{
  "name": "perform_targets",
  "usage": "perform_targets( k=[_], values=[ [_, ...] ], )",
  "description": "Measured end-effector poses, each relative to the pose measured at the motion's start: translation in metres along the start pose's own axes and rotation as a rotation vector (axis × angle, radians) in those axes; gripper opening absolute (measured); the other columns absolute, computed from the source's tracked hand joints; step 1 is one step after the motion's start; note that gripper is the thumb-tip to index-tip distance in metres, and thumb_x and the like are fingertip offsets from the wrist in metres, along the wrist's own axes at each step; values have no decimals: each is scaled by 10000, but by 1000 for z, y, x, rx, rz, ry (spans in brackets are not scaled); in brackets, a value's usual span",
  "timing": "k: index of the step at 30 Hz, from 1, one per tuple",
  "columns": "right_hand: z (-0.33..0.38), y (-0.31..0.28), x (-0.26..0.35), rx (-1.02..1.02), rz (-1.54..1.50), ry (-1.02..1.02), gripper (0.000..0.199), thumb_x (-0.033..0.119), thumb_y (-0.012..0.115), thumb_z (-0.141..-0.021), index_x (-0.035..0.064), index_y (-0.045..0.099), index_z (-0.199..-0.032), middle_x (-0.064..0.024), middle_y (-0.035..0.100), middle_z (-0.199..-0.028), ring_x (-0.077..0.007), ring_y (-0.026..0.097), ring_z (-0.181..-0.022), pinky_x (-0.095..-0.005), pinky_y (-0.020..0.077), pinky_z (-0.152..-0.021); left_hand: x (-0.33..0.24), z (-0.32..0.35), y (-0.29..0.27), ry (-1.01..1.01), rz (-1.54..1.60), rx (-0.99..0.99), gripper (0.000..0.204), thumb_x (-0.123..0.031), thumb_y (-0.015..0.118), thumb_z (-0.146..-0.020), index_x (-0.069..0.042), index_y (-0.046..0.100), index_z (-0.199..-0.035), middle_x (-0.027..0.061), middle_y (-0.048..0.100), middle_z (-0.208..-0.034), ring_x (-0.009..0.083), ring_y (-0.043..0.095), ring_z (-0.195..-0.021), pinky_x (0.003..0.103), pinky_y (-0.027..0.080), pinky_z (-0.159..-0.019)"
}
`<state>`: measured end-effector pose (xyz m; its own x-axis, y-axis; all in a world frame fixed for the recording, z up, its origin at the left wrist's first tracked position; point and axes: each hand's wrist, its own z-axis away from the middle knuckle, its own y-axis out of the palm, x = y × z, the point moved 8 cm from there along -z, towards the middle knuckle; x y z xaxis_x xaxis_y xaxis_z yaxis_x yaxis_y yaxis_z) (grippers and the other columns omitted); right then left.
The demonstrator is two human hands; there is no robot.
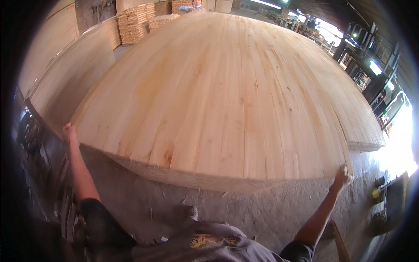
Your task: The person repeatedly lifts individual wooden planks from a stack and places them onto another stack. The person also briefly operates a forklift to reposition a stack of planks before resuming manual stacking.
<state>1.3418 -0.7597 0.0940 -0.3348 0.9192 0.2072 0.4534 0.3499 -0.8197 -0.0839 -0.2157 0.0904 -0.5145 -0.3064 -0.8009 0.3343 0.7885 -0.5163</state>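
Note:
A large pale wooden panel, made of long edge-joined boards with a few knots and brown streaks, spreads away in front of me. My left hand is closed on its near left corner. At the near right corner my right hand grips the same panel, with the fingers curled at the edge. Both arms are stretched wide apart. Under the panel's near edge shows the layered side of a stack; any gap between panel and stack cannot be made out.
Another stack of panels lies to the right, and one more to the left. Piled short wood pieces stand at the far left. A person is at the panel's far end. Dark machinery lines the right side.

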Motion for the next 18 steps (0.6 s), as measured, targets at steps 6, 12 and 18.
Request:
perform_targets(
  k=[6,12,18],
  values=[
    [-58,3,137,185,-99,-128,863,760,727,-882,-7,763,-1276,-291,757,-1239,-462,725,-1154,-568,548,-1000,-104,17,24,159,-214,-225,467,-463,703,-990,-88,751,-1263,171,776,-1266,358,725,-1205,489,542,-1035],
    [-67,-13,228,376,127,-256,826,694,567,-956,-56,758,-1246,-357,704,-1304,-500,690,-1247,-583,529,-1079,-144,13,80,416,-630,45,595,-543,537,-1088,-25,722,-1315,247,736,-1312,466,671,-1263,568,522,-1044],
    [-83,26,232,310,103,-324,776,637,455,-1057,-42,709,-1334,-336,702,-1330,-470,674,-1288,-595,512,-1094,-142,3,102,473,-742,202,641,-533,412,-1132,4,740,-1260,303,703,-1322,516,631,-1290,610,488,-1081]
  ],
)
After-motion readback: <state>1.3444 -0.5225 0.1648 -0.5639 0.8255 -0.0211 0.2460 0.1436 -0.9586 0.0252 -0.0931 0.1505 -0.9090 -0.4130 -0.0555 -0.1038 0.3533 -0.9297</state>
